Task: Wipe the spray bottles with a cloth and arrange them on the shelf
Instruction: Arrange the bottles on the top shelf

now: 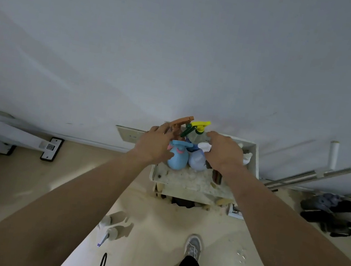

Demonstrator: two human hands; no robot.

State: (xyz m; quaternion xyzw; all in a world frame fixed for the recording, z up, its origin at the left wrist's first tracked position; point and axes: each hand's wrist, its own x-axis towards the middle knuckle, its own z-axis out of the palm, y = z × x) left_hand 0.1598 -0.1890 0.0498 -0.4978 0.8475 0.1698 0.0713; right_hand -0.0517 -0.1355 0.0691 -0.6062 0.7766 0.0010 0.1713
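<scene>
Several spray bottles stand bunched at the back of the white shelf top (186, 178), against the wall. A brown-trigger bottle (181, 123) and a yellow-and-green-trigger bottle (198, 128) are behind. A light blue bottle (177, 159) and a pale lavender bottle with a white trigger (197, 161) are in front. My left hand (157, 143) lies against the left side of the bunch, its thumb touching the blue bottle. My right hand (223, 153) lies against the right side, fingers stretched toward the yellow trigger. No cloth is in view.
Another spray bottle (110, 230) lies on the beige floor, down to the left of the shelf. My shoe (193, 246) is in front of the shelf. Shoes (331, 213) are piled at the right, and metal rods (309, 175) lean by the wall. A white table frame (10, 131) stands at the left.
</scene>
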